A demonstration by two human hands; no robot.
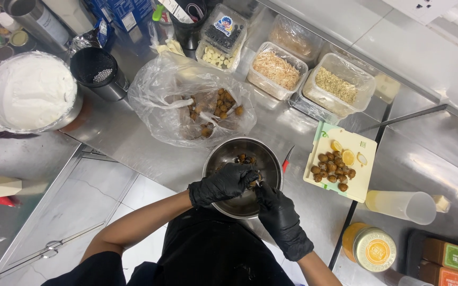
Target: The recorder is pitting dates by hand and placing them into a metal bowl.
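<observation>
Fingers of both gloved hands meeting — pinching small fruit, over steel bowl

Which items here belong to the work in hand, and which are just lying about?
In use: left hand, right hand, steel bowl, small brown fruit, plastic bag, cutting board.
Lying about: cream bowl, blueberry punnet, plastic cup, jar.

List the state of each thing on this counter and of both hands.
Left hand: gloved, gripping a small brown fruit over the bowl.
Right hand: gloved, fingers pinching the same fruit.
Steel bowl: upright, few fruits inside.
Plastic bag: open, fruits inside.
Cutting board: loaded with fruits, lemon slices.
Jar: lidded.
</observation>
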